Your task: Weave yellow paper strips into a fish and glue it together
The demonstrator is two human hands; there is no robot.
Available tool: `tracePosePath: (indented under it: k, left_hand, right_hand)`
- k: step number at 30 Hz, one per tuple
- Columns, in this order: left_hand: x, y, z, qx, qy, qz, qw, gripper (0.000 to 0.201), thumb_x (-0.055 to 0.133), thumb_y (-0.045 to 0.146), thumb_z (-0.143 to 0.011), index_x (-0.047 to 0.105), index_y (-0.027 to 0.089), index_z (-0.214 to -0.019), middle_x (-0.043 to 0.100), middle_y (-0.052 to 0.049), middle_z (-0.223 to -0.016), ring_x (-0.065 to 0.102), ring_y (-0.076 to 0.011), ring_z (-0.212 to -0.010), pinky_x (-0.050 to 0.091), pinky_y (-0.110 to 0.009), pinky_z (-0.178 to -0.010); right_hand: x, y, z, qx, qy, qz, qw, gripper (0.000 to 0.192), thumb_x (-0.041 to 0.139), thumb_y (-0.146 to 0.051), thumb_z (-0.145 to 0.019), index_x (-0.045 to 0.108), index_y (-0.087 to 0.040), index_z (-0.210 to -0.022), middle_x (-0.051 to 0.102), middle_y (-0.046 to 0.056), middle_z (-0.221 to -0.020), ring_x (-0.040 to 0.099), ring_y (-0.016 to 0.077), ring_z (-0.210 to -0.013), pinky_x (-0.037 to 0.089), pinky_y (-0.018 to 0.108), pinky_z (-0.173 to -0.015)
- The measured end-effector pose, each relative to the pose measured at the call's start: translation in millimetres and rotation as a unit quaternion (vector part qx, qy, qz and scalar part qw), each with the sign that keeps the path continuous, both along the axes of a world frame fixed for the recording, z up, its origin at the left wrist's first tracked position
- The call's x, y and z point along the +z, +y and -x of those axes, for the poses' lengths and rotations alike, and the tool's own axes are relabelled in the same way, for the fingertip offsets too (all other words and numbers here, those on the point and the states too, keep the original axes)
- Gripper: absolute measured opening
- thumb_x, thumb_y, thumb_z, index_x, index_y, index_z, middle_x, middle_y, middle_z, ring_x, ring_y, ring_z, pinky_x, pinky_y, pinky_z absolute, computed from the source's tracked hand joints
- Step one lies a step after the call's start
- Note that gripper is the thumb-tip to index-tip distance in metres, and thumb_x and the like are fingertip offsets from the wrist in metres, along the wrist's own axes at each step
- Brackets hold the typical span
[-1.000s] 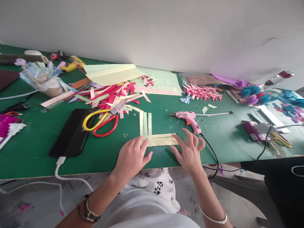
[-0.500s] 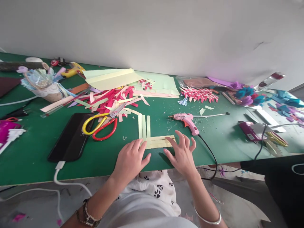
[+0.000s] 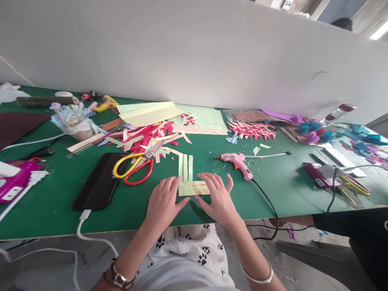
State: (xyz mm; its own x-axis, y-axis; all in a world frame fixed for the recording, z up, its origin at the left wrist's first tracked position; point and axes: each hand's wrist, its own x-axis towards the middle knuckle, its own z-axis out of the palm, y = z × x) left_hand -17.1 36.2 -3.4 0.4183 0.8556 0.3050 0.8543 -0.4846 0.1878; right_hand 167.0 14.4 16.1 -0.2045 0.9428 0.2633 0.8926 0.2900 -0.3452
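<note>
Pale green and cream paper strips [image 3: 185, 171] lie flat on the green table in front of me, crossing in an L shape at the lower corner. My left hand [image 3: 163, 198] rests at the left edge of that corner, fingers apart. Over the right end of the cream horizontal strips [image 3: 198, 188] my right hand [image 3: 216, 197] is spread, covering part of them. Both hands are empty. Just left of the strips are scissors [image 3: 137, 167] with one yellow and one red handle. To the right lies a pink glue gun [image 3: 238, 161].
A black phone [image 3: 98, 182] on a white cable lies left, partly under the scissors. Behind is a pile of red and pale paper strips [image 3: 148, 137]. A red-and-pink woven paper piece [image 3: 253, 130] sits back right. The glue gun's black cord [image 3: 270, 198] hangs over the front edge.
My right hand has moved left along the horizontal strips, closer to my left hand. The view has shifted, showing more above the wall. The strips keep their L layout.
</note>
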Motion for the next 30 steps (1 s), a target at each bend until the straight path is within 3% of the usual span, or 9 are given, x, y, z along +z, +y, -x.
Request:
tracePosePath:
  k: [4, 12, 22, 30]
  left_hand:
    - [0.7, -1, 0, -0.002, -0.036, 0.014, 0.999, 0.040, 0.057, 0.031, -0.081, 0.048, 0.015, -0.116, 0.060, -0.011, -0.109, 0.055, -0.0268, -0.099, 0.047, -0.040, -0.080]
    - [1.7, -1, 1, -0.008, -0.070, 0.042, 0.997, 0.037, 0.055, 0.020, -0.081, 0.049, 0.019, -0.117, 0.061, -0.008, -0.110, 0.054, -0.0246, -0.101, 0.047, -0.040, -0.082]
    - [-0.8, -5, 7, -0.036, -0.030, 0.011, 0.999, 0.031, 0.040, 0.027, -0.090, 0.051, 0.021, -0.118, 0.055, -0.010, -0.117, 0.056, -0.0242, -0.101, 0.048, -0.038, -0.080]
    - [-3.7, -25, 17, -0.119, 0.054, 0.018, 0.991, 0.053, 0.038, 0.048, -0.090, 0.036, 0.019, -0.135, 0.049, -0.009, -0.132, 0.048, -0.0259, -0.113, 0.040, -0.041, -0.094]
  right_hand:
    - [0.9, 9, 14, 0.057, 0.005, 0.018, 0.998, 0.046, 0.046, -0.036, -0.082, 0.041, -0.023, -0.127, 0.059, 0.008, -0.117, 0.048, 0.0243, -0.113, -0.003, 0.056, -0.104]
    - [-4.8, 10, 22, 0.046, 0.007, 0.011, 0.999, 0.048, 0.047, -0.034, -0.082, 0.040, -0.022, -0.128, 0.060, 0.008, -0.115, 0.050, 0.0242, -0.110, -0.001, 0.058, -0.104]
    - [-1.4, 9, 2, 0.013, 0.034, 0.022, 0.999, 0.040, 0.044, -0.034, -0.085, 0.041, -0.025, -0.124, 0.056, 0.007, -0.120, 0.049, 0.0230, -0.112, -0.007, 0.057, -0.103]
    - [6.6, -1, -33, -0.041, 0.043, -0.009, 0.998, 0.034, 0.040, -0.036, -0.087, 0.043, -0.025, -0.119, 0.057, 0.008, -0.115, 0.052, 0.0229, -0.108, 0.000, 0.055, -0.104]
